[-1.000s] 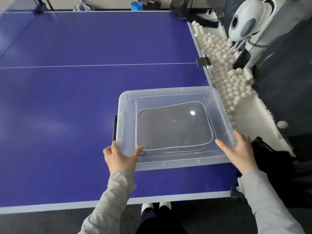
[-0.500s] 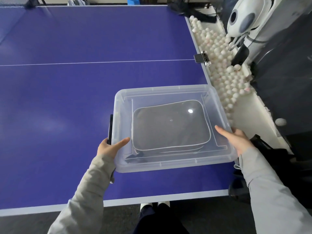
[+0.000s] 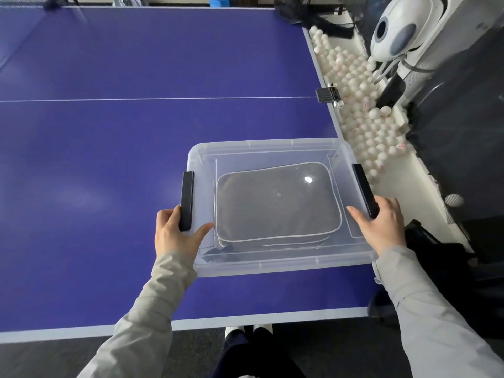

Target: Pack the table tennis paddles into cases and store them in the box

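Observation:
A clear plastic box [image 3: 272, 266] with its lid on sits near the front right corner of the blue table [image 3: 109, 159]. Through the lid I see a dark paddle case [image 3: 275, 203] with white piping lying flat inside. A black latch [image 3: 186, 195] stands against the lid's left edge, and my left hand [image 3: 174, 233] grips its near end with the thumb on the lid. My right hand [image 3: 381, 227] grips the near end of the right black latch [image 3: 361, 184], thumb on the lid too. No loose paddles are in view.
A trough full of white balls [image 3: 362, 105] runs along the table's right edge, beside a white ball machine [image 3: 395, 31]. A black net clamp [image 3: 327, 94] sits on that edge at the centre line. Dark bags lie on the floor at the right.
Both hands slid from the box's near corners to its sides. The black latches, down before, now stand up against the lid edges, one in each hand.

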Tool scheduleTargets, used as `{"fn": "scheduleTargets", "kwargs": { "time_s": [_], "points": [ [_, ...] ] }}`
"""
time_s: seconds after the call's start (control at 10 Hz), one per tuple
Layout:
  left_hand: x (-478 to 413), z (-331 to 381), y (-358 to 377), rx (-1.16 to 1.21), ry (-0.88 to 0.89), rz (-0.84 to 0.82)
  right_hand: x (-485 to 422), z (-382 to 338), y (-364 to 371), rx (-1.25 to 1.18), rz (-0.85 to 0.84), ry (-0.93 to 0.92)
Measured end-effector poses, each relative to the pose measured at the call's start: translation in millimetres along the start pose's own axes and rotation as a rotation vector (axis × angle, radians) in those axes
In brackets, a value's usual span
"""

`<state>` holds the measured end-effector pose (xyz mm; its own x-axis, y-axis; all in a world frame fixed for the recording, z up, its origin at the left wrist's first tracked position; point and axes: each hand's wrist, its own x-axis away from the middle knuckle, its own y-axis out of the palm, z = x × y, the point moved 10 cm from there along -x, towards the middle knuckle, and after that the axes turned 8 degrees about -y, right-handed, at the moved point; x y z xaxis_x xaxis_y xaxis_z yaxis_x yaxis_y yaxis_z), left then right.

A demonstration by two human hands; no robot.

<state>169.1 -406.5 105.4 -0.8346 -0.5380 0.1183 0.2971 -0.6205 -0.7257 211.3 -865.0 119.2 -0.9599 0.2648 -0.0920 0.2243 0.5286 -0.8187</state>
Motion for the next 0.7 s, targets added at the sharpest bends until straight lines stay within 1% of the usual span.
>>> {"fn": "scheduleTargets", "kwargs": {
  "time_s": [0.1, 0.2, 0.4, 0.5, 0.6, 0.7],
  "points": [
    [-1, -2, 4, 0.024, 0.004, -0.027, 1, -3, 1, 0.012, -0.012, -0.016],
    [0, -6, 11, 0.1, -0.05, -0.095, 2, -4, 3, 0.002, -0.037, -0.007],
    [1, -8, 10, 0.154, -0.085, -0.123, 5, -1, 2, -0.025, -0.077, 0.047],
    [0, -6, 11, 0.114, -0.079, -0.156, 5, -4, 2, -0.031, -0.079, 0.061],
    [1, 5, 2, -0.014, -0.041, -0.144, 5, -26, -9, -0.086, -0.005, 0.021],
    [0, 40, -9, -0.195, 0.139, -0.085, -2, -68, -8, -0.144, -0.01, -0.089]
  ]
}}
